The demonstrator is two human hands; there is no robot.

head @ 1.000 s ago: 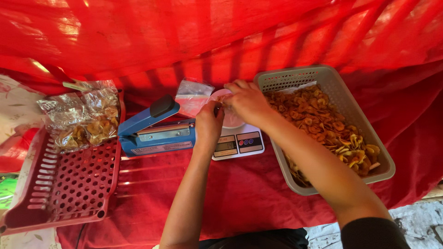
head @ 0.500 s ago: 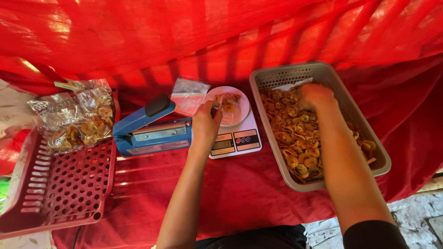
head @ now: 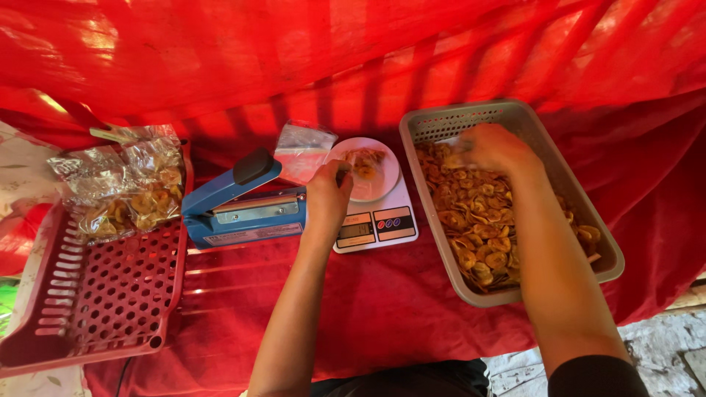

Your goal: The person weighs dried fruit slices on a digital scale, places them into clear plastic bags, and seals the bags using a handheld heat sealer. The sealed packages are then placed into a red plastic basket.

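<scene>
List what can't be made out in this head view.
- Scale readout: too small.
- Right hand fingertips: blurred, buried in chips in the grey basket; grasp unclear.
- Left hand covers the bag's near edge.
- Red tray: cut off by the left edge.

Your right hand (head: 491, 149) is down in the grey basket (head: 604, 248), fingers curled over banana chips (head: 478, 220). Your left hand (head: 327, 195) pinches a clear bag (head: 365, 170) on the kitchen scale (head: 376, 220), fingertips at its edge. Blue heat sealer (head: 239, 202) is just left of those fingers; red tray (head: 95, 294) beyond.
</scene>
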